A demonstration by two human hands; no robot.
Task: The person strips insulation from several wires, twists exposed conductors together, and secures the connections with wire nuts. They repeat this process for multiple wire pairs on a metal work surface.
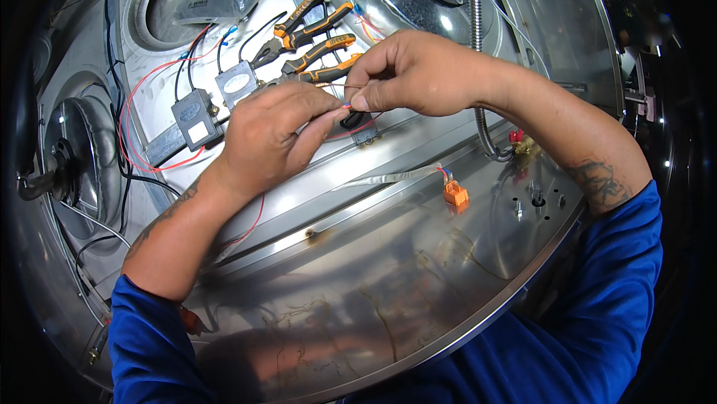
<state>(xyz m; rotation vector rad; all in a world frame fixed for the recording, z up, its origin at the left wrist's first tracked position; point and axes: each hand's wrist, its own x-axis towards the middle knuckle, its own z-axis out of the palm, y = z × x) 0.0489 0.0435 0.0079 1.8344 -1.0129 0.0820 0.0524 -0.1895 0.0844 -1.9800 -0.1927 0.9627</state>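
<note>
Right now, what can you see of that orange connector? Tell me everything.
The orange connector is a small, boxy block that looks like plastic. Blue and red wires run into its upper end from a pale sleeved cable. It appears to rest slightly tilted on the shiny metal panel, which reflects it. Neither the left hand nor the right hand touches it. Its finer details are too small to tell.

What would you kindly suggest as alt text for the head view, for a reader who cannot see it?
A person's left hand and right hand pinch thin wiring over a metal assembly. Beyond them lie two orange-and-black pliers and two grey boxes; an orange connector sits nearer the person.
</note>
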